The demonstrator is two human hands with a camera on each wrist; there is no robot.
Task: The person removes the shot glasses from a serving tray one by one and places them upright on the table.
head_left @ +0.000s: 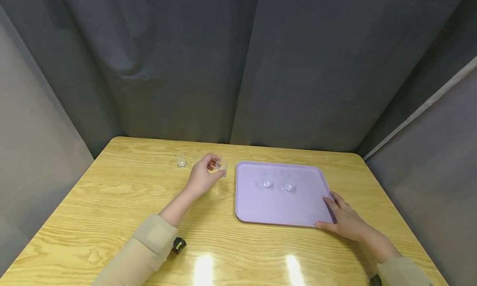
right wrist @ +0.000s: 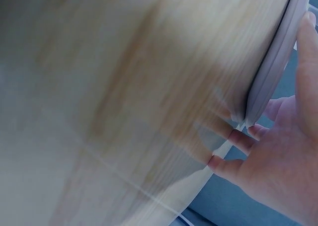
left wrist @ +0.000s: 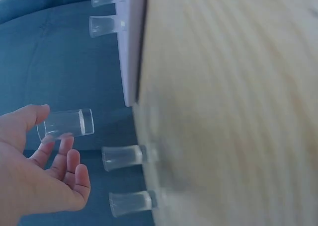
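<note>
Small clear cup (head_left: 221, 166) pinched in left hand (head_left: 203, 176)

Even overhead light, glare spots on the table (head_left: 112, 203), wrist views blurred.
</note>
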